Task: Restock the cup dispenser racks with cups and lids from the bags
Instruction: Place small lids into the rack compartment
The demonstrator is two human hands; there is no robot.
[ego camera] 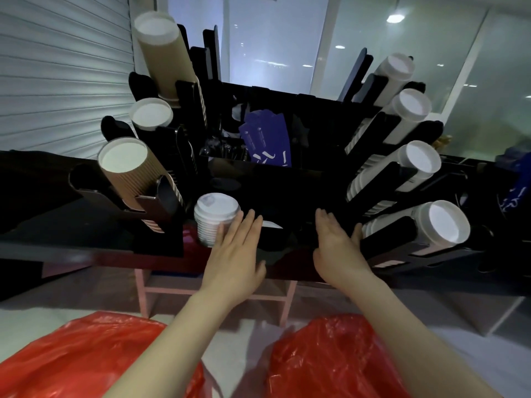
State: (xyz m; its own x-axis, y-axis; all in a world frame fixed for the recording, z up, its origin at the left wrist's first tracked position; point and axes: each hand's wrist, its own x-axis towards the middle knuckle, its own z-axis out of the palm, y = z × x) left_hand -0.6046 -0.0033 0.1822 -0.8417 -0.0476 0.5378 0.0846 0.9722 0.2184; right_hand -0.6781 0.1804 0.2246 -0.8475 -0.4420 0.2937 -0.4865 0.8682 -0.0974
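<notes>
Both hands are released, fingers straight and together, holding nothing. The left hand (235, 248) lies flat with its thumb edge against, or just beside, the lower right side of the stack of lids (216, 216); I cannot tell whether skin meets plastic. The right hand (334, 242) is well to the right of the stack of lids, palm turned inward. Its thumb is close to the black channel that carries the lowest row of white cups (442, 225).

The stack of lids stands at the front of the rack (287, 191), its long axis nearly upright, a sip-hole lid on top. Up and to the left of it, brown ribbed cups (126, 168) slant in their own channel. The red bags (86, 357) lie well below the stack of lids, nearest the person, one under each forearm.

The left hand is much the nearer, and the stack lies just to its left. A sideways closing of thumb and fingers, across the upright axis and low down, looks the likely way to take or steady it. Gripped too high, the upper lids could slide off.
</notes>
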